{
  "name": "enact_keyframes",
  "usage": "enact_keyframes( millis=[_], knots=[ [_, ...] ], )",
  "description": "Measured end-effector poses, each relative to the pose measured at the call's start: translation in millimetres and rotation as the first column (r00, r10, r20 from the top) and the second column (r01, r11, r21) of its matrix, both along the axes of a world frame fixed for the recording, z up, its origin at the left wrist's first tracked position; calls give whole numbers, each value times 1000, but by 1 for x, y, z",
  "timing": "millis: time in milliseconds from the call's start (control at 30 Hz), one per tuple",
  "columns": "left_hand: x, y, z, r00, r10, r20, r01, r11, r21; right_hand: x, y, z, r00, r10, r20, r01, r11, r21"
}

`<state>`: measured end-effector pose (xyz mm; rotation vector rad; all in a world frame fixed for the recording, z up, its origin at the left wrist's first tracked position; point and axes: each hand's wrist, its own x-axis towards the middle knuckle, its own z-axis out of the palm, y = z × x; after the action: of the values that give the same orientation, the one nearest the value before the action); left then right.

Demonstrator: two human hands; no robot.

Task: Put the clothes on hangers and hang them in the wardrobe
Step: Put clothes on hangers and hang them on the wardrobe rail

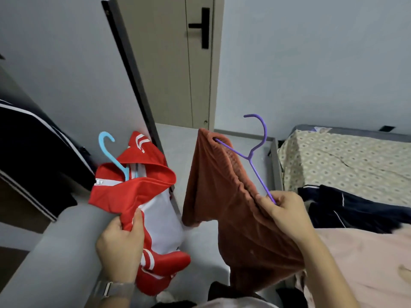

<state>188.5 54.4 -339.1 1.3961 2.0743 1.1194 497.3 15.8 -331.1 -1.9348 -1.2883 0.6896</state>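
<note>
left hand (120, 245) gripping red jacket (133, 196), right hand (282, 210) pinching rust garment (222, 196) (purple hanger (251, 154) hook up)

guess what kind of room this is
Most likely a bedroom: a bed with a patterned cover on the right, a closed door ahead, and clothes hanging at the left edge, probably a wardrobe.

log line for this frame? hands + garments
left hand: grips red jacket on blue hanger | right hand: grips rust garment with purple hanger | neither hung yet
</note>
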Motion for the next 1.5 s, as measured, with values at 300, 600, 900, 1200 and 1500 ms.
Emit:
enact_keyframes(
  millis=[300, 600, 900, 1200, 1500],
  knots=[
    [92, -45, -2, 988, -126, -93, 129, 991, 32, 82, -57, -5, 995, -100, 5, 100, 995, 12],
    [166, -50, 9, 968, -245, 47, 243, 969, 48, 129, -108, -3, 934, -254, -250, 255, 967, -30],
    [221, -18, 9, 882, -469, 35, 467, 882, 56, 158, -135, 19, 875, -469, -119, 477, 878, 49],
    [288, 27, 6, 754, -656, 40, 652, 754, 80, 184, -144, 41, 757, -617, -215, 635, 772, 22],
    [341, 43, 6, 605, -794, 63, 790, 608, 84, 214, -133, 56, 697, -712, -85, 717, 696, 44]
  ],
)
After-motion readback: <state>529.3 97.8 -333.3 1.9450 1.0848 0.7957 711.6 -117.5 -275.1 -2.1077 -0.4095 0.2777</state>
